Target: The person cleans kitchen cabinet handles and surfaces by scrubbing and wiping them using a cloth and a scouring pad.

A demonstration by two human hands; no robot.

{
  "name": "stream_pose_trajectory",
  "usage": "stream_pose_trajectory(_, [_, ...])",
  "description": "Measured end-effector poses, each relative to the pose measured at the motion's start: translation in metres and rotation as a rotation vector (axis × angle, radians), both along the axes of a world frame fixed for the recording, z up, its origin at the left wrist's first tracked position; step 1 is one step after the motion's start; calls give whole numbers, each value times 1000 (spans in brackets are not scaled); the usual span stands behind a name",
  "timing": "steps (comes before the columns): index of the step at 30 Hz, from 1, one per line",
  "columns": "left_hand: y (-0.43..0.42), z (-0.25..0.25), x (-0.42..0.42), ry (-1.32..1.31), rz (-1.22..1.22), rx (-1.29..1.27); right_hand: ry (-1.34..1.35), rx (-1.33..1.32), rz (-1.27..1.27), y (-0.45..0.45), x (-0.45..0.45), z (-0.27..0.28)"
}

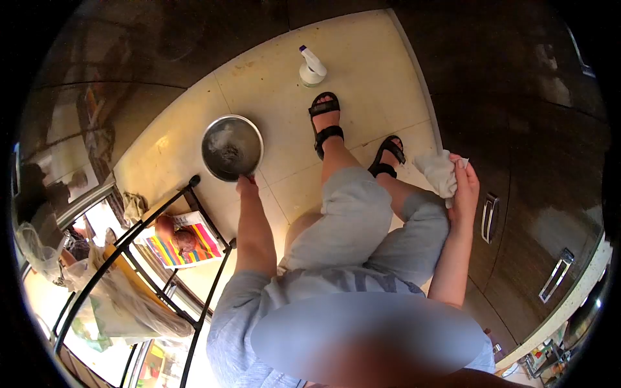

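Shirt [236, 317]: closest, blue.
Bowl [211, 155]: out on my left, over the floor [284, 152]; I can't tell what's inside.
Left hand [246, 185]: pinching the bowl's near edge.
Spray bottle [313, 74]: standing up, no hand on it.
Floor: some brown spots; how much is done or left, I can't tell.
Cloth [436, 173]: hanging by the dark cupboard [517, 174].
Right hand [464, 197]: fingers squeezing the cloth.

Bowl [211, 155] left of feet [326, 118], spray bottle [312, 75] ahead, cabinets [530, 168] right
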State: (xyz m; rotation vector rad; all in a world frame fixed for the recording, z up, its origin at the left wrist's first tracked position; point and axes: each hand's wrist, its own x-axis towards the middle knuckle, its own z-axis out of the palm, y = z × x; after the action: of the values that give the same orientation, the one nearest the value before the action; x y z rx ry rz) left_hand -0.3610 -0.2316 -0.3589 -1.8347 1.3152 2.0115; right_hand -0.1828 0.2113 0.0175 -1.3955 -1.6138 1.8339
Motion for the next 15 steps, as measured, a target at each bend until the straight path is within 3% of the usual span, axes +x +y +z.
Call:
stream_pose_trajectory(2, [9,38,-37,-146,18,-51,-1,-21,15,-1,-1,1])
stream_pose_trajectory(4, [-39,-38,-54,32,11,171,-35,10,33,-2,-4,0])
stream_pose_trajectory(7, [-52,-43,-77,267,-164,281,-68,11,75,-1,-2,2])
stream_pose_trajectory(12, [-41,-30,-107,71,-59,167,-42,-16,127,-3,-5,4])
stream_pose_trajectory(14, [-36,-24,-93,204,-138,252,-43,-43,120,-4,-6,5])
stream_pose_trajectory(15, [-45,-33,-78,476,-461,779,-37,-55,114,-5,-5,5])
